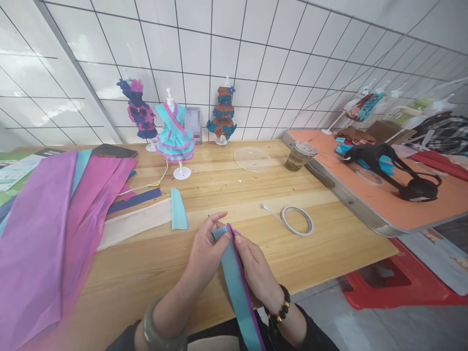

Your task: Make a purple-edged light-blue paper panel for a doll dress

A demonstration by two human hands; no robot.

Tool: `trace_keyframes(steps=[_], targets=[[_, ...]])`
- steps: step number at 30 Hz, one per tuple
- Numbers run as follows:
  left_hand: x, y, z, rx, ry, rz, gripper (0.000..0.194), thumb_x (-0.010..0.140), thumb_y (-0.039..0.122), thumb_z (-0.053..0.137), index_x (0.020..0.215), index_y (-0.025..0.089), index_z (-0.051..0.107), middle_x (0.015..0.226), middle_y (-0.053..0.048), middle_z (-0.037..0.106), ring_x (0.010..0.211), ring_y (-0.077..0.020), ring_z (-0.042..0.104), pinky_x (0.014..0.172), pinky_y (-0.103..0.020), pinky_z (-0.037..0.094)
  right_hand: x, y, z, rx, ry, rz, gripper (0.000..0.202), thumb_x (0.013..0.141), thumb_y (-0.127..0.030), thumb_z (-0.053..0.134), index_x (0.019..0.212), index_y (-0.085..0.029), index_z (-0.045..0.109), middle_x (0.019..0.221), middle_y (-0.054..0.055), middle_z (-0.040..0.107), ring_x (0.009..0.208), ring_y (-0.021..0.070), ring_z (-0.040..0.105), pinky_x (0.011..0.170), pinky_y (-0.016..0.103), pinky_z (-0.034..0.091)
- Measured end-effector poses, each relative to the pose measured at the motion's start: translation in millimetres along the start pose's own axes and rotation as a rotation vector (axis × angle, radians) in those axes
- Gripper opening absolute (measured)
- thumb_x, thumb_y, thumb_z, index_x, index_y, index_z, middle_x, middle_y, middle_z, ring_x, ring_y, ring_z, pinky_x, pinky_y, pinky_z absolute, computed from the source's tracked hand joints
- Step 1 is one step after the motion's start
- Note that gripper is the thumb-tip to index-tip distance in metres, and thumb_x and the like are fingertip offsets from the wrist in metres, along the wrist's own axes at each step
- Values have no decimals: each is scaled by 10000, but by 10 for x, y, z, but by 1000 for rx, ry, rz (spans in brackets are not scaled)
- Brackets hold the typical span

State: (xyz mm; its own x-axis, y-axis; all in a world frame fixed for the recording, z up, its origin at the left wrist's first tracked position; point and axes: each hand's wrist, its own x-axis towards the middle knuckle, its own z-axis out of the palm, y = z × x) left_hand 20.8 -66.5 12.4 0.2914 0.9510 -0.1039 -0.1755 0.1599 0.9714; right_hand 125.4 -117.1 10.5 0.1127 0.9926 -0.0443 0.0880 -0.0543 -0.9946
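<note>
A long teal strip [236, 287] with a purple edge hangs from the table's front edge down over the lap. My left hand [210, 243] pinches its top end between thumb and fingers, the other fingertips raised. On the strip's purple edge, close beside the left thumb, my right hand [254, 265] is closed, thumb and index finger together. A short loop of purple trim [237, 232] sticks out at the fingertips. To the right on the wood lies a roll of white tape [310, 225] with its end pulled out.
Pink and purple sheets [47, 224] cover the table's left side. Dressed mini mannequins [174, 131] stand along the tiled wall. A lidded cup [300, 156] is at the back right. An orange table [395, 209] holds a black headset [387, 168]. Below it is a red stool [405, 287].
</note>
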Motion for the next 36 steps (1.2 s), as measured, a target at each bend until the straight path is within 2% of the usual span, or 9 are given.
trace_keyframes(steps=[11, 15, 21, 24, 29, 32, 34, 36], targets=[[0, 11, -8, 9, -9, -13, 403, 689, 224, 608, 1082, 187, 532, 699, 43, 500, 621, -93, 473, 585, -207, 388, -6, 2, 17, -8, 27, -2, 351, 908, -400, 349, 812, -191, 614, 767, 5, 610, 693, 142, 530, 681, 250, 426], [0, 15, -5, 14, -18, -7, 393, 703, 216, 595, 1088, 182, 521, 698, 48, 486, 622, -86, 463, 589, -201, 386, -4, -8, 24, 1, 26, 8, 356, 906, -409, 349, 835, -183, 614, 767, 12, 609, 714, 146, 529, 681, 252, 426], [-1, 28, -3, -5, -19, -21, 402, 698, 213, 600, 1089, 175, 512, 707, 45, 505, 647, -91, 490, 620, -210, 398, 4, -12, 8, 37, 40, 11, 362, 888, -447, 372, 855, -186, 621, 823, 31, 624, 803, 166, 554, 769, 273, 430], [12, 19, -12, -12, -16, -31, 421, 699, 220, 603, 1104, 174, 496, 707, 44, 515, 643, -96, 509, 627, -223, 406, 54, 11, -97, -10, 71, 33, 417, 886, -481, 343, 815, -176, 618, 723, 25, 600, 727, 166, 557, 703, 280, 442], [39, -17, -43, -70, -12, -49, 459, 701, 242, 627, 1129, 174, 476, 716, 38, 532, 697, -122, 564, 644, -242, 419, 244, -11, -416, -299, 133, 9, 448, 858, -520, 379, 986, -168, 626, 701, 32, 580, 724, 186, 557, 667, 298, 428], [45, -19, -53, -134, -24, -72, 468, 708, 244, 630, 1138, 176, 458, 717, 41, 549, 715, -136, 605, 668, -257, 439, 338, -77, -555, -372, 40, -17, 486, 865, -530, 344, 996, -151, 619, 647, 11, 562, 629, 160, 541, 626, 292, 429], [49, -15, -57, -180, -35, -99, 483, 706, 237, 637, 1145, 176, 444, 711, 44, 556, 694, -144, 626, 665, -268, 453, 396, -93, -617, -413, -20, -70, 463, 868, -510, 358, 1016, -146, 603, 705, 26, 599, 685, 164, 568, 678, 297, 443], [55, -14, -61, -231, -42, -133, 507, 693, 231, 656, 1146, 173, 436, 711, 46, 556, 666, -152, 642, 651, -278, 469, 477, -60, -681, -530, 16, -122, 412, 843, -472, 438, 1087, -165, 566, 902, 66, 641, 855, 194, 588, 775, 313, 440]])
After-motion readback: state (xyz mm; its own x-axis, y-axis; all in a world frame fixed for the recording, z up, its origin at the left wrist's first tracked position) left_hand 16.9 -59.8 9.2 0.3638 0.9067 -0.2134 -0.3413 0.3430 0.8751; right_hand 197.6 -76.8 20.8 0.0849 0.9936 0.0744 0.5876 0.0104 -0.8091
